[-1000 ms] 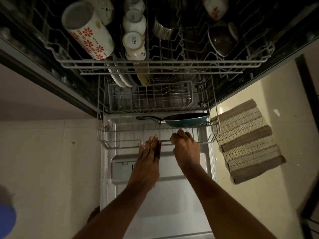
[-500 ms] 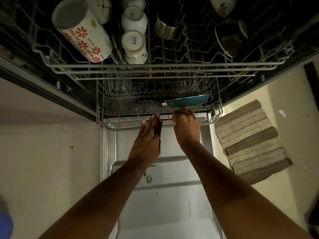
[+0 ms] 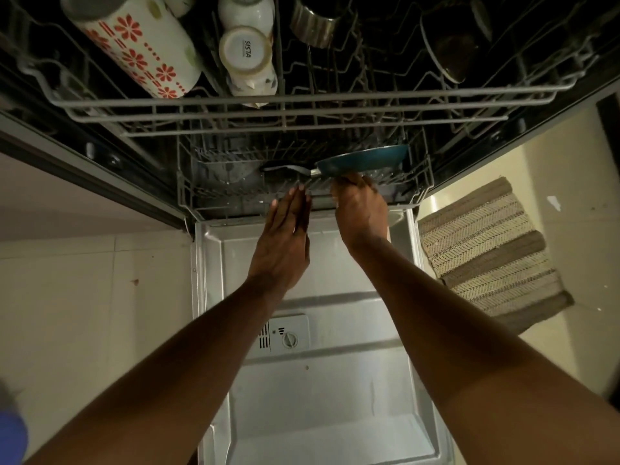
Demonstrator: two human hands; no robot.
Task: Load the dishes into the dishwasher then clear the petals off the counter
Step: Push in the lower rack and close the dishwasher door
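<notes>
The dishwasher's lower rack (image 3: pixel 423 182) sits almost fully inside the machine, with a blue frying pan (image 3: pixel 364 160) leaning at its front right. My right hand (image 3: pixel 360 209) has its fingers curled over the rack's front rail, just below the pan. My left hand (image 3: pixel 285 236) has straight fingers, their tips touching the same rail. Above, the upper rack (image 3: pixel 302 110) sticks out and holds a white cup with red flowers (image 3: pixel 141 45), white mugs (image 3: pixel 246 55), a steel cup (image 3: pixel 313 26) and a dark bowl (image 3: pixel 453 45).
The open dishwasher door (image 3: pixel 318 380) lies flat below my arms, with its detergent dispenser (image 3: pixel 285 335) in the middle. A striped woven mat (image 3: pixel 489 250) lies on the tiled floor at the right. Pale floor tiles (image 3: pixel 84 313) spread to the left.
Both hands have pushed the lower rack forward into the dishwasher. The pan went in with it, and more of the open door now shows.
</notes>
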